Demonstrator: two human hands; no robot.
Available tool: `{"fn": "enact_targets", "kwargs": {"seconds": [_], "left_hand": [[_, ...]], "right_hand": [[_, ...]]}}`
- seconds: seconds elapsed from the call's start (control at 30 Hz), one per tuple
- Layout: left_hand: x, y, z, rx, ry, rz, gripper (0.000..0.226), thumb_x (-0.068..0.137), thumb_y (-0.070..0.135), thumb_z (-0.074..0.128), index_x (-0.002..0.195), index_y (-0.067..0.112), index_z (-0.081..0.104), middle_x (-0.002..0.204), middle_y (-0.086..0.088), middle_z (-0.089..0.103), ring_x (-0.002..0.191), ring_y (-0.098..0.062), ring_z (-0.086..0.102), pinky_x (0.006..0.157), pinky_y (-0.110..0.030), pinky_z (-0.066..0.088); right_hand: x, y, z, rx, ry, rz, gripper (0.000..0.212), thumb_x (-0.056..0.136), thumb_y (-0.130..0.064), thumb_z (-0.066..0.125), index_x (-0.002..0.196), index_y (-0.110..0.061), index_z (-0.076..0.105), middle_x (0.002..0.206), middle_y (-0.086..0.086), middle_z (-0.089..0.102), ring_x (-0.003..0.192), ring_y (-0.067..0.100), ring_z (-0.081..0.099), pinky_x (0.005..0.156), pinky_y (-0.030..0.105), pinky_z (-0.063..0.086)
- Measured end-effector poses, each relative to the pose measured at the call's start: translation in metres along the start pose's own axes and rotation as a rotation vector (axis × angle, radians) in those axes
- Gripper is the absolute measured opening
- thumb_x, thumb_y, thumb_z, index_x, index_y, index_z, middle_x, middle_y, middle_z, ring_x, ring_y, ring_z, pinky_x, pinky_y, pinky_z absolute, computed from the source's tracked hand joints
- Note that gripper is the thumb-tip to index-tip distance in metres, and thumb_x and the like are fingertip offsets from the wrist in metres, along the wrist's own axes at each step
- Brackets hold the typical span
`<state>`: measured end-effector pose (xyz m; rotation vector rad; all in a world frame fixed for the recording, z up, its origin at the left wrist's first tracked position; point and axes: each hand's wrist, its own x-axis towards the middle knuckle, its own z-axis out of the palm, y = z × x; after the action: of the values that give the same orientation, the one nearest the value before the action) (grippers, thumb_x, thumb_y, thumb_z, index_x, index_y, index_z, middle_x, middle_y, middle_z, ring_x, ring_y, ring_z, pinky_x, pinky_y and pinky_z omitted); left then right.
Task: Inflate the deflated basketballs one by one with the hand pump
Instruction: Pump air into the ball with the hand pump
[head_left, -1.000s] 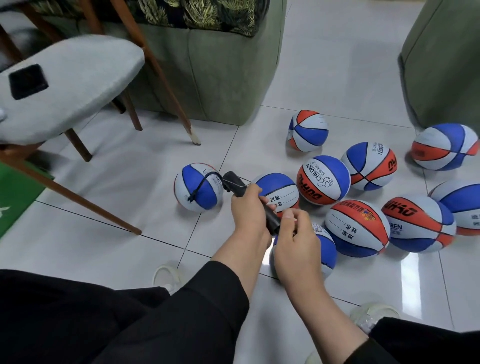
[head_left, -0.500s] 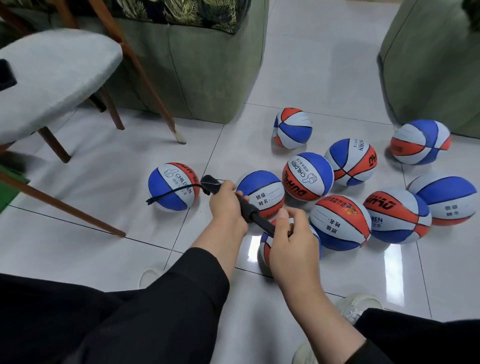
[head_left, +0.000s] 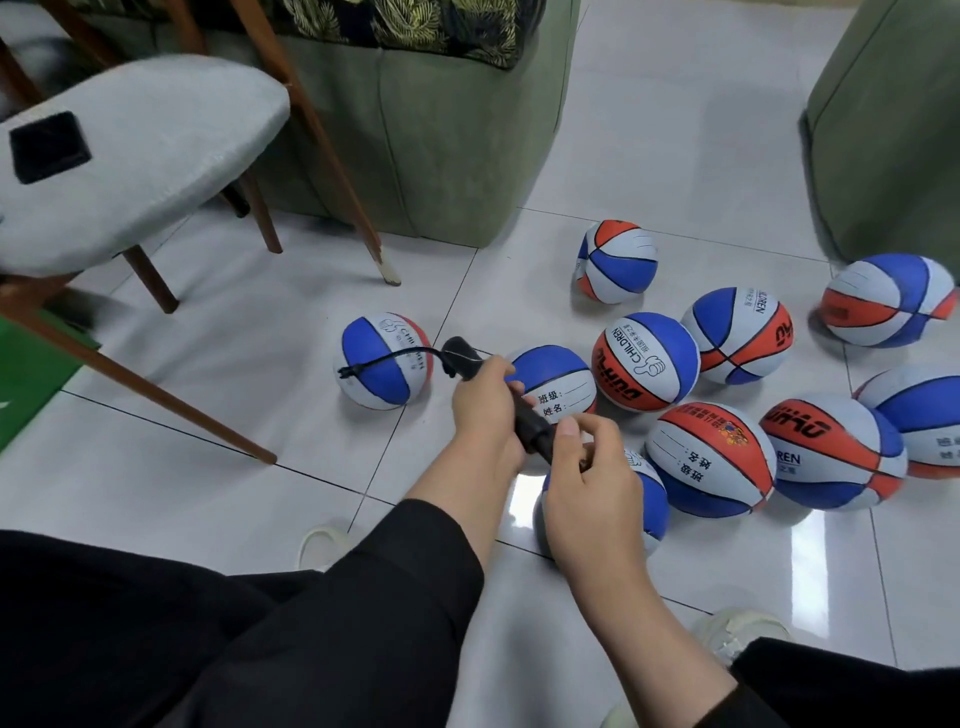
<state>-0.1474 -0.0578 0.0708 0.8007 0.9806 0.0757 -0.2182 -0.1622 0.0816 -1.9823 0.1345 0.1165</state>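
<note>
The left hand (head_left: 485, 410) is wrapped around the barrel of the black hand pump (head_left: 519, 410), and the right hand (head_left: 589, 483) is curled at its rear end, apparently pinching the plunger handle, though the fingers hide it. The pump's short black hose (head_left: 387, 361) arcs out to the left with its needle tip hanging free in front of the blue-and-white basketball (head_left: 382, 361) that sits apart from the rest; from this angle I cannot tell whether the tip touches the ball, but it does not look seated in a valve.

So I judge that the step in hand falls between balls: the pump is held ready but not connected. The next move calls for finding a valve hole on a soft ball, steadying that ball, and pressing the needle straight in before pumping. Several balls in the cluster (head_left: 709, 460) to the right look dented or flattened, so much of the work seems left.

Everything lies on a glossy white tiled floor (head_left: 649, 156). A grey cushioned chair (head_left: 135, 156) with wooden legs stands at the left, with green upholstered furniture (head_left: 441, 156) behind the balls.
</note>
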Motion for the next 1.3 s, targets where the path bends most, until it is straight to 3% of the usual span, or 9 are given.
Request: {"fn": "enact_targets", "kwargs": {"seconds": [0.1, 0.2, 0.33, 0.43, 0.7, 0.87, 1.03, 1.17, 1.3], "left_hand": [[0.020, 0.022, -0.009, -0.010, 0.049, -0.014, 0.010, 0.091, 0.012, 0.058, 0.084, 0.016, 0.052, 0.060, 0.003, 0.049, 0.044, -0.013, 0.048, 0.045, -0.021, 0.044], [0.033, 0.033, -0.014, -0.012, 0.067, -0.036, 0.006, 0.091, 0.015, 0.061, 0.088, 0.016, 0.055, 0.063, 0.004, 0.052, 0.050, -0.013, 0.052, 0.053, -0.022, 0.045], [0.028, 0.021, -0.008, -0.017, 0.061, -0.039, 0.007, 0.090, 0.015, 0.060, 0.086, 0.016, 0.055, 0.061, 0.004, 0.052, 0.047, -0.013, 0.052, 0.048, -0.022, 0.046], [0.012, 0.009, 0.001, -0.046, 0.028, -0.031, 0.006, 0.091, 0.015, 0.057, 0.088, 0.014, 0.052, 0.060, 0.003, 0.049, 0.044, -0.012, 0.047, 0.046, -0.021, 0.043], [-0.011, -0.005, 0.003, -0.097, -0.004, -0.004, 0.004, 0.093, 0.012, 0.056, 0.094, 0.012, 0.052, 0.058, 0.000, 0.048, 0.043, -0.015, 0.045, 0.051, -0.025, 0.042], [0.002, 0.002, -0.008, -0.046, -0.039, -0.084, 0.009, 0.089, 0.012, 0.060, 0.088, 0.012, 0.051, 0.059, 0.001, 0.049, 0.045, -0.015, 0.046, 0.053, -0.024, 0.044], [0.026, 0.024, -0.015, -0.056, -0.024, -0.061, 0.013, 0.090, 0.014, 0.060, 0.081, 0.016, 0.050, 0.056, 0.004, 0.047, 0.039, -0.012, 0.044, 0.044, -0.021, 0.041], [0.034, 0.026, -0.020, -0.067, 0.019, -0.066, 0.011, 0.090, 0.015, 0.061, 0.082, 0.016, 0.052, 0.056, 0.006, 0.049, 0.040, -0.012, 0.048, 0.045, -0.021, 0.042], [0.021, 0.016, -0.014, -0.089, 0.015, -0.062, 0.012, 0.090, 0.013, 0.059, 0.082, 0.015, 0.051, 0.054, 0.005, 0.049, 0.041, -0.012, 0.047, 0.045, -0.022, 0.042]], "right_hand": [[-0.008, 0.000, -0.006, 0.009, 0.010, -0.016, 0.016, 0.102, -0.044, 0.045, 0.092, -0.034, 0.053, 0.065, -0.012, 0.061, 0.070, 0.007, 0.058, 0.058, 0.022, 0.041], [-0.013, -0.002, -0.010, 0.019, 0.004, -0.034, 0.020, 0.099, -0.049, 0.044, 0.095, -0.033, 0.055, 0.062, -0.011, 0.059, 0.064, 0.011, 0.057, 0.056, 0.028, 0.040], [-0.009, -0.001, -0.008, 0.011, 0.051, -0.018, 0.019, 0.100, -0.046, 0.042, 0.093, -0.033, 0.054, 0.067, -0.006, 0.065, 0.070, 0.012, 0.062, 0.062, 0.035, 0.049], [-0.001, 0.001, -0.003, -0.023, 0.088, -0.002, 0.019, 0.104, -0.039, 0.041, 0.096, -0.030, 0.055, 0.075, -0.009, 0.066, 0.078, 0.013, 0.062, 0.068, 0.037, 0.047], [0.015, -0.010, 0.012, -0.062, 0.026, 0.019, 0.025, 0.107, -0.036, 0.036, 0.109, -0.022, 0.056, 0.089, -0.003, 0.065, 0.082, 0.021, 0.058, 0.062, 0.030, 0.038], [0.001, -0.009, 0.009, -0.051, -0.045, 0.006, 0.021, 0.104, -0.044, 0.042, 0.108, -0.028, 0.055, 0.088, -0.012, 0.065, 0.080, 0.000, 0.059, 0.061, 0.013, 0.039], [-0.019, -0.003, -0.006, -0.021, -0.021, -0.012, 0.022, 0.098, -0.049, 0.041, 0.099, -0.033, 0.055, 0.062, -0.006, 0.060, 0.063, 0.010, 0.057, 0.055, 0.026, 0.040], [-0.021, 0.001, -0.013, -0.015, -0.003, -0.015, 0.020, 0.099, -0.051, 0.043, 0.100, -0.036, 0.055, 0.063, -0.002, 0.062, 0.066, 0.018, 0.061, 0.060, 0.041, 0.050], [-0.016, -0.001, -0.012, -0.035, 0.040, -0.021, 0.016, 0.101, -0.046, 0.042, 0.096, -0.035, 0.053, 0.068, -0.003, 0.065, 0.072, 0.013, 0.062, 0.065, 0.037, 0.050]]}}
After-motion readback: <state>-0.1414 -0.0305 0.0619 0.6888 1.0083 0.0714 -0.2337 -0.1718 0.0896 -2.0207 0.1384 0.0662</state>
